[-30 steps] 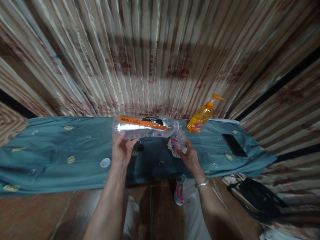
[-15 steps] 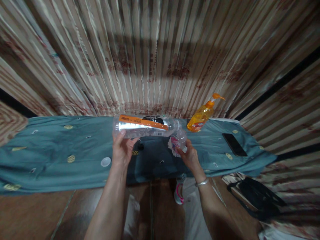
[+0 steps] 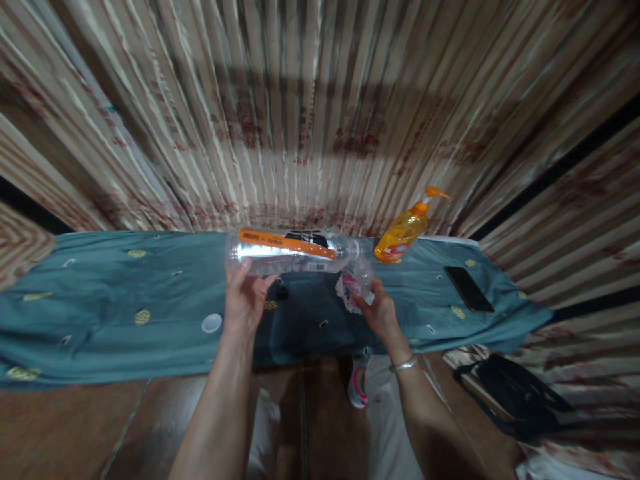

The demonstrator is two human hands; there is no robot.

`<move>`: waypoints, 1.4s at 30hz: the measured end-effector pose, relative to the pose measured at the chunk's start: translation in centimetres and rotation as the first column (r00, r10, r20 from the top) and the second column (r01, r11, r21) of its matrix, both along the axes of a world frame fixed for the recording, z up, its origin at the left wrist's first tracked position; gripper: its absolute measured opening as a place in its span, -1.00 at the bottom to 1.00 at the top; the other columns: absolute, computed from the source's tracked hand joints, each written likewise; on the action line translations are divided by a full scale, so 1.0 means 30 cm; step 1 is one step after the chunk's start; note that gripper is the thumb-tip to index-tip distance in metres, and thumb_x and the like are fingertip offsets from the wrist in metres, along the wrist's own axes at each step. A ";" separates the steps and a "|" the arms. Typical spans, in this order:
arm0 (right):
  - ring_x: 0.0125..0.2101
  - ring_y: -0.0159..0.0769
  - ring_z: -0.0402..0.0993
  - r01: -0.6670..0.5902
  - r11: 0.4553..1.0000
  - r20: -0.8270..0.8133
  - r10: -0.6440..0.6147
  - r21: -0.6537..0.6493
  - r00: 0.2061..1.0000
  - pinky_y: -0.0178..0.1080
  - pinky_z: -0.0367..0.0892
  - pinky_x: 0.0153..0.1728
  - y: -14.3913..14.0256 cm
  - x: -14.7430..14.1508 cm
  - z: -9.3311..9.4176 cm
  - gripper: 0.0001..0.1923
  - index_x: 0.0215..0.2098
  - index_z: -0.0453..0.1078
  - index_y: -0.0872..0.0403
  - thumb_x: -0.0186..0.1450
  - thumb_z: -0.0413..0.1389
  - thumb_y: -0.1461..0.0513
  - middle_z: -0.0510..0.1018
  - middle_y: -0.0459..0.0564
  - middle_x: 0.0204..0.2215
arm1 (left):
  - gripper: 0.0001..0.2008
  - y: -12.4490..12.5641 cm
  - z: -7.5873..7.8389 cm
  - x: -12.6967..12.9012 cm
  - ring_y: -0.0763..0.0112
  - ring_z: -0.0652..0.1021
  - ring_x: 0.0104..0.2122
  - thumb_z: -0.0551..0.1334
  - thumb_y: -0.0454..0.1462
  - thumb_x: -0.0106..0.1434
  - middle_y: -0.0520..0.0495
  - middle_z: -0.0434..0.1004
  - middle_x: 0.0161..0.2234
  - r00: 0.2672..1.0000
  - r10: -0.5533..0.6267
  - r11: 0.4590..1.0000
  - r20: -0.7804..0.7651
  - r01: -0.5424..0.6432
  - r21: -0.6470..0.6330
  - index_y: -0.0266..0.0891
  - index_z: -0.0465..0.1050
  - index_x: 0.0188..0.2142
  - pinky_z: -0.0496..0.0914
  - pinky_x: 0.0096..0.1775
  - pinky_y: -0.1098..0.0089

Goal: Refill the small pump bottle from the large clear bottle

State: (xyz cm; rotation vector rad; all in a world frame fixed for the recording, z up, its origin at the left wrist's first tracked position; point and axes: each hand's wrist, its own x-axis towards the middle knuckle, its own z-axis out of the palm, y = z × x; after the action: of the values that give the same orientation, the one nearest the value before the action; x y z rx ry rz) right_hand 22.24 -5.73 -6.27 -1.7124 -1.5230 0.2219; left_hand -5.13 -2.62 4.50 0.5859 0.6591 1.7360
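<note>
Head view: a person stands at a table covered by a teal cloth (image 3: 100, 293), striped curtains hanging behind it. The left hand (image 3: 243, 303) grips a large clear bottle (image 3: 287, 252) with an orange label, held on its side above the cloth, its open neck pointing right. The right hand (image 3: 380, 310) grips a small clear bottle (image 3: 359, 280), upright, its mouth just beneath that neck. On the cloth lie a white cap (image 3: 211, 323) at left, an orange pump bottle (image 3: 406, 230) far right, and a black phone (image 3: 469, 289) beyond it.
</note>
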 end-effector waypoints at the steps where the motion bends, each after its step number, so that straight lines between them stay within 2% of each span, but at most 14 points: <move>1: -0.23 -0.02 0.69 0.002 1.000 0.000 -0.002 -0.001 1.000 -0.14 0.50 -0.26 0.000 0.000 0.000 -0.38 0.16 0.35 0.13 0.31 0.09 -0.11 0.71 0.22 -0.17 | -0.39 0.000 0.000 0.000 0.11 0.65 -0.13 0.55 -0.14 -0.09 -0.11 0.66 -0.16 1.000 -0.001 1.000 0.000 0.001 0.001 -0.13 0.51 -0.03 0.62 -0.15 0.13; 5: -0.25 -0.02 0.69 -0.002 1.000 0.004 0.002 -0.010 1.000 -0.14 0.50 -0.27 0.000 0.000 0.002 -0.41 0.13 0.35 0.12 0.31 0.10 -0.09 0.71 0.20 -0.19 | -0.37 -0.001 0.001 -0.001 0.06 0.65 -0.08 0.55 -0.13 -0.09 -0.13 0.66 -0.14 1.000 -0.008 1.000 -0.008 0.008 0.001 -0.14 0.51 0.00 0.62 -0.12 0.09; 10: -0.25 -0.01 0.69 -0.004 1.000 0.016 0.004 -0.004 1.000 -0.13 0.50 -0.27 0.000 0.001 0.000 -0.41 0.13 0.34 0.13 0.31 0.09 -0.09 0.71 0.22 -0.19 | -0.37 -0.002 0.004 0.000 0.10 0.64 -0.12 0.56 -0.13 -0.11 -0.12 0.66 -0.15 1.000 0.000 1.000 -0.001 0.000 -0.008 -0.14 0.51 -0.02 0.62 -0.16 0.13; 17: -0.24 -0.01 0.69 0.014 1.000 0.035 -0.014 0.014 0.999 -0.14 0.50 -0.28 0.001 0.003 -0.011 -0.42 0.13 0.34 0.11 0.31 0.11 -0.08 0.71 0.23 -0.17 | -0.31 -0.001 -0.001 -0.002 0.02 0.63 -0.02 0.55 -0.10 -0.10 -0.12 0.64 -0.11 1.000 -0.016 1.000 -0.020 0.016 -0.017 -0.13 0.47 0.04 0.59 -0.09 0.09; 26: -0.24 -0.01 0.69 0.012 1.000 0.030 -0.012 -0.008 0.999 -0.16 0.49 -0.27 -0.002 0.005 -0.002 -0.37 0.16 0.34 0.15 0.31 0.09 -0.10 0.71 0.22 -0.19 | -0.38 -0.003 0.008 0.004 0.03 0.64 -0.04 0.56 -0.11 -0.12 -0.15 0.65 -0.07 1.000 -0.013 1.000 -0.011 0.013 -0.008 -0.14 0.51 -0.04 0.60 -0.06 0.08; 34: -0.19 0.01 0.69 0.018 1.000 0.035 -0.018 -0.015 0.999 -0.15 0.49 -0.23 -0.006 0.004 -0.001 -0.36 0.19 0.34 0.17 0.31 0.11 -0.08 0.71 0.25 -0.15 | -0.30 -0.004 0.006 0.003 -0.09 0.59 0.10 0.57 -0.13 -0.12 -0.20 0.63 -0.01 1.000 -0.023 1.000 0.003 0.023 -0.009 -0.14 0.48 0.03 0.56 0.03 0.02; 42: -0.19 -0.01 0.69 0.008 1.000 0.036 -0.008 0.002 0.999 -0.16 0.49 -0.24 -0.004 0.002 -0.001 -0.43 0.17 0.33 0.11 0.31 0.13 -0.03 0.72 0.20 -0.14 | -0.35 -0.004 0.003 0.002 0.02 0.63 0.01 0.55 -0.12 -0.10 -0.15 0.65 -0.04 1.000 -0.003 1.000 -0.003 0.003 -0.006 -0.12 0.48 0.00 0.56 0.03 0.02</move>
State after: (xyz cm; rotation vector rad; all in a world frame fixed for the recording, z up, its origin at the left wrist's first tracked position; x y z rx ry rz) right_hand 22.32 -5.87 -6.31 -1.7297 -1.5412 0.1869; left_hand -5.07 -2.74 4.59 0.5853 0.6644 1.7300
